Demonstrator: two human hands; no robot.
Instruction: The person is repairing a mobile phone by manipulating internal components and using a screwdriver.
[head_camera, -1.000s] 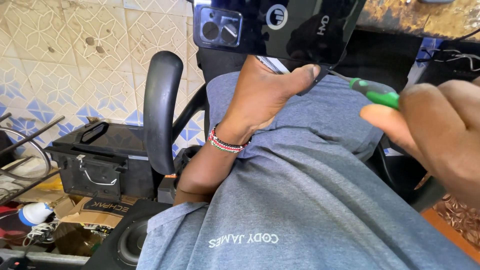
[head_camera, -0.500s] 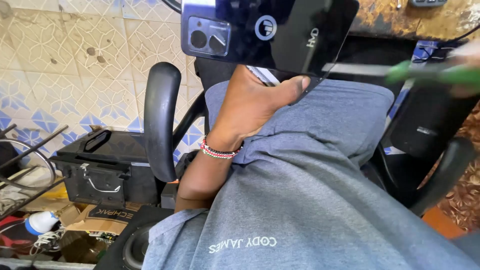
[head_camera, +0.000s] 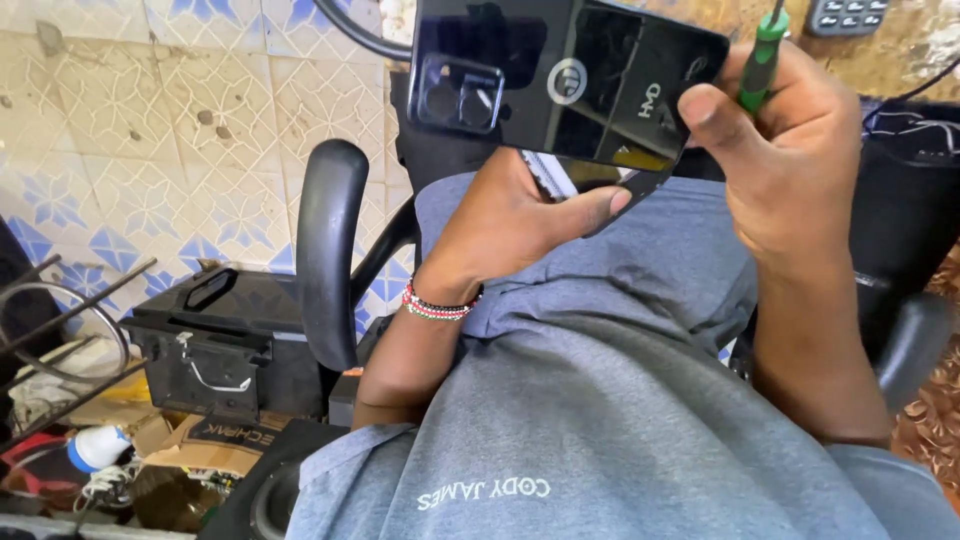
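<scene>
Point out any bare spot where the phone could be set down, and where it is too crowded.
Bare room: the grey-clad lap between the left hand and right hand, and the flat lid of the black toolbox beside the chair armrest. The tiled floor behind is open. Crowded: the lower left corner, with wire racks, cardboard and a white bottle.

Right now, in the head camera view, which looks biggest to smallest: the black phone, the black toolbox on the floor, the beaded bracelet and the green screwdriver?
1. Black phone, though it is nearest the camera, so its lead over the toolbox is unsure.
2. Black toolbox.
3. Beaded bracelet and green screwdriver look alike; the right hand hides much of the screwdriver.
</scene>
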